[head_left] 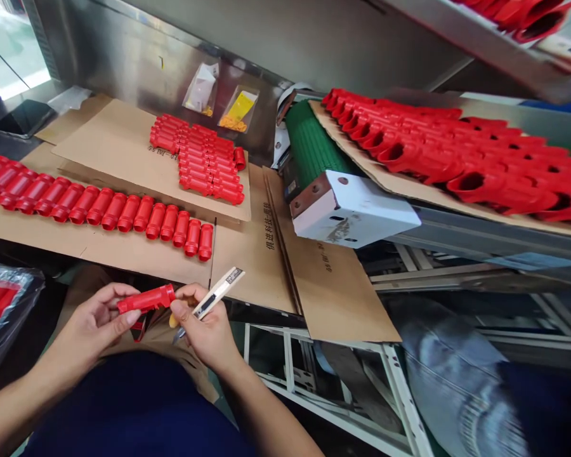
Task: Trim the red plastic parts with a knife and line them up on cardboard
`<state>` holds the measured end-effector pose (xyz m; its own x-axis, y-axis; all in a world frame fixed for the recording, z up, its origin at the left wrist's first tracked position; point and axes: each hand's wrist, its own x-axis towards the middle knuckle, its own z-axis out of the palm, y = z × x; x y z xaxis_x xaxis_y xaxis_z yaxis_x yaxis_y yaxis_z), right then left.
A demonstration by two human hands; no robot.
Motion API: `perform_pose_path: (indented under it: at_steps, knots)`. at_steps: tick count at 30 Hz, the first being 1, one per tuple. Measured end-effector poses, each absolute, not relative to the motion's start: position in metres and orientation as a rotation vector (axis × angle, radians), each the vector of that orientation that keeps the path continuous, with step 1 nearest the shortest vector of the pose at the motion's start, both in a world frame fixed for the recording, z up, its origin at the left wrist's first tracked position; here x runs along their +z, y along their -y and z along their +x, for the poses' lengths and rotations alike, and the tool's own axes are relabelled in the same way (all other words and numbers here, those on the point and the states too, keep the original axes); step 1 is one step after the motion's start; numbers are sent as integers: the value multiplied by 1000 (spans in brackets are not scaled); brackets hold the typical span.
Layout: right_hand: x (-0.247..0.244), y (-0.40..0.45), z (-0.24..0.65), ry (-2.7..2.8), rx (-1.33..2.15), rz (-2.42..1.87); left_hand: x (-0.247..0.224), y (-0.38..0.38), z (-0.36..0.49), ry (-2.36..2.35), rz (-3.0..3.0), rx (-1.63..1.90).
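Observation:
My left hand (103,317) grips a red plastic tube (145,299) by its left end, in front of my body. A utility knife (217,293) with a pale handle is held in my right hand (203,327), its blade pointing down and left. The right fingertips are at the tube's right end, and a small yellow-orange piece shows beside them. Beyond the hands, a row of red tubes (115,212) lies on cardboard (85,244). More red tubes (209,162) lie grouped on a cardboard sheet (109,136) behind that row.
Many red parts (438,149) lie on cardboard over a green conveyor (314,139) at right. Two small bags (239,109) rest against the metal wall. A phone (25,119) lies at far left, above a plastic-lined box (9,317). Someone's jeans (457,374) show at lower right.

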<state>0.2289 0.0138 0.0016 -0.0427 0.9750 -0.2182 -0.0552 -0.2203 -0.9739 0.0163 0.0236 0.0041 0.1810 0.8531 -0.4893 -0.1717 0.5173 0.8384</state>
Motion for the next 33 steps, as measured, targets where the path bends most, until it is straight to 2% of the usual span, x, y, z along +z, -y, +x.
perform_pose_path:
  at_steps: [3, 9, 14, 21, 28, 33]
  knots:
    - [-3, -8, 223, 1043, 1419, -1300, 0, -15, 19, -1231, 871, 1015]
    - [-4, 4, 221, 1226, 1135, -1390, 3, -10, 22, -1325, 830, 1028]
    - [-13, 9, 224, 1311, 1006, -1425, 6, -11, 29, -1268, 980, 1244]
    - [-14, 13, 219, 1587, 823, -1216, 2, -26, 35, -1224, 639, 1210]
    - [-22, 13, 218, 1971, 366, -1153, 10, -26, 41, -1135, 406, 1151]
    - [8, 13, 236, 1856, 563, -1078, 8, -30, 22, -1067, 441, 1105]
